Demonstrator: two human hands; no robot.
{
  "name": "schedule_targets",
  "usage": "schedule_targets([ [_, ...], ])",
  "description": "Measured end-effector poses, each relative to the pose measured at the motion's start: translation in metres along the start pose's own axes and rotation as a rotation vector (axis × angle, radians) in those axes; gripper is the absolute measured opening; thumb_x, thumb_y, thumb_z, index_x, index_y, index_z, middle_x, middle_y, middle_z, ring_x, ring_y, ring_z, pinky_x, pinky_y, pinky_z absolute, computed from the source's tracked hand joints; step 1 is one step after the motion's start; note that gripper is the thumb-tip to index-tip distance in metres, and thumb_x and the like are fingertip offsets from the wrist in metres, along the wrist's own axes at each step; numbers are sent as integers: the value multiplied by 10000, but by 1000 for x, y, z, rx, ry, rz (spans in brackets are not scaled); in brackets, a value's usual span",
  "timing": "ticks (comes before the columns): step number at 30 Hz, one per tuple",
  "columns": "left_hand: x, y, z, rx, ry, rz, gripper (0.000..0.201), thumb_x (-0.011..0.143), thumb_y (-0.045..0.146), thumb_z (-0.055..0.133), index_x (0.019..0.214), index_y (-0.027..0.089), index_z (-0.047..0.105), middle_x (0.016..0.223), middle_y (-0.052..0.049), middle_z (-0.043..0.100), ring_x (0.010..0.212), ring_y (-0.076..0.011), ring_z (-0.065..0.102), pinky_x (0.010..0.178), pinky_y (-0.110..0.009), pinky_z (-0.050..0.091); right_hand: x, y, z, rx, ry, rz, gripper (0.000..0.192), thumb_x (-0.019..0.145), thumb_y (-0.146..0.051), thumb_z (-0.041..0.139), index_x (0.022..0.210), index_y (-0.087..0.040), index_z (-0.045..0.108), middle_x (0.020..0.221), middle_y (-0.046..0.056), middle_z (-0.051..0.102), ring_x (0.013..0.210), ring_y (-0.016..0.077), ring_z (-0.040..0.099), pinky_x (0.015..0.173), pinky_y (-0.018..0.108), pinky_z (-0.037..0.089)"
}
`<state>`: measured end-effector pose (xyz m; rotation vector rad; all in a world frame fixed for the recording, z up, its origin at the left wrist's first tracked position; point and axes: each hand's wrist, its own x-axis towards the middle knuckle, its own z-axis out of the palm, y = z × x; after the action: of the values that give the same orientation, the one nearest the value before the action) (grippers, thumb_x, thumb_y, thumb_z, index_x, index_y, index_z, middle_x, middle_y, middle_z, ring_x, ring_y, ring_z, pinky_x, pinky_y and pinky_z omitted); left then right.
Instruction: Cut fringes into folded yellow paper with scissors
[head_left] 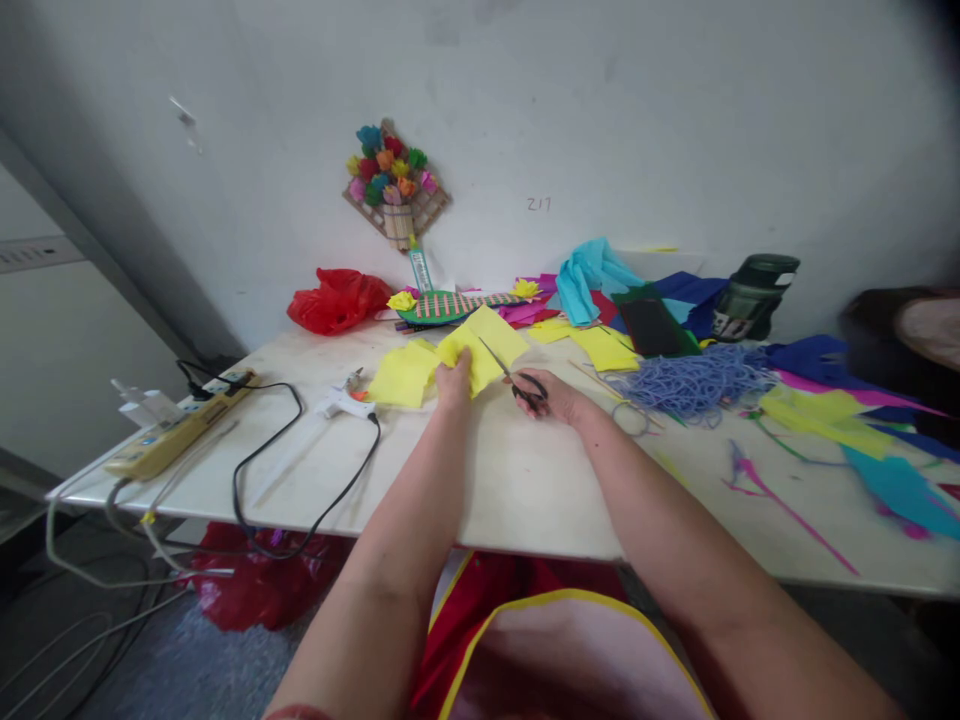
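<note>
My left hand is closed on a piece of yellow crepe paper, holding it just above the white table. In my right hand is a pair of black-handled scissors, their blades pointing up and left at the paper's right part. Whether the blades are parted, I cannot tell. Another yellow sheet spreads to the left of my left hand. Behind the paper lies a green panel with a pink-checked strip and yellow paper flowers.
Left on the table are a white glue gun with a black cord and a power strip. To the right lie a heap of bluish-purple string, coloured paper and a dark green jar. A red plastic bag sits at the back.
</note>
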<state>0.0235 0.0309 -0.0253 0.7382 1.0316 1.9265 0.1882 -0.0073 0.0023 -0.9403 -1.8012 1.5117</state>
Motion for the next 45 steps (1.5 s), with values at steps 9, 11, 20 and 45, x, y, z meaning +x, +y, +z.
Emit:
schedule_targets([
  [9,1,-1,0,-14,1,2,196,699,233,650,880,183,594,974,-82,640,842,-168,620,748,-323,485,1,3,-1,14,5,-2,293,757,-460,485,799,-169,486,519,-39,497,353,60,418,313,188,203],
  [11,0,0,1,-21,6,9,193,695,228,654,873,180,595,971,-83,640,841,-170,621,750,-325,485,2,3,-1,15,8,2,285,761,-455,481,799,-172,481,515,-43,492,349,59,412,313,186,203],
  [20,3,-3,-1,20,15,12,215,709,249,638,905,177,586,998,-78,637,854,-167,624,748,-297,492,4,5,0,41,26,8,248,751,-415,499,790,-171,478,498,-48,474,328,46,389,299,165,197],
  [45,2,1,0,38,65,-38,175,730,239,608,884,170,561,1020,-86,624,856,-165,621,726,-289,494,8,-1,4,101,78,120,240,772,-414,424,687,-190,429,413,-59,430,282,60,352,272,182,187],
])
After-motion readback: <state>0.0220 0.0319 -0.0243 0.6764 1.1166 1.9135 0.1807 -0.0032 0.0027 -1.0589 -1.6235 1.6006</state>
